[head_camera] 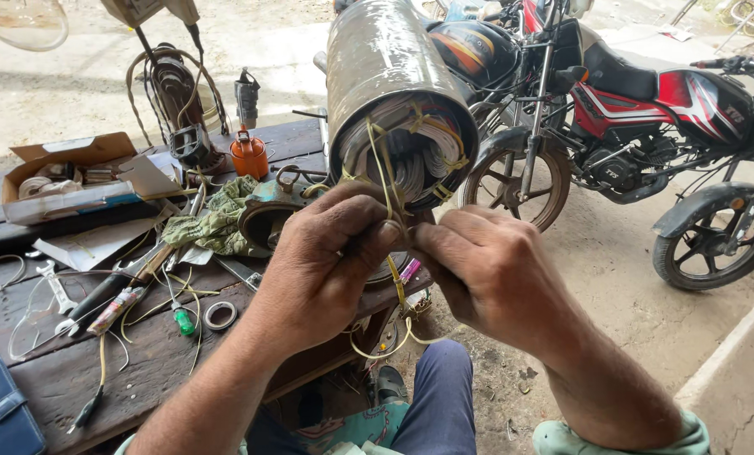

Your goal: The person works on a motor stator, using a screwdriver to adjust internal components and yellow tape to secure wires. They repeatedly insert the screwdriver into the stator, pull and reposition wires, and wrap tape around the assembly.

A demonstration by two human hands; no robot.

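The left hand and the right hand meet at the near open end of a cylindrical motor stator, which stands tilted on the dark wooden workbench. The stator's long axis runs from far to near, with the open end facing the person. Copper windings fill this end, bound with yellow lacing cord.

The cord descends from the winding end straight into the gap between both hands, then hangs below them in a loose loop. Its long axis is roughly vertical. The left hand's fingers are closed together on the cord, thumb against forefinger. The right hand's fingers are likewise pinched on the cord from the right side. Both hands lie directly below and near the winding end, equally close to it; the fingertips nearly touch each other.

On the bench to the left lie a green cloth, an orange oil can, an open cardboard box, a roll of tape and a screwdriver. A red and black motorcycle stands at far right.
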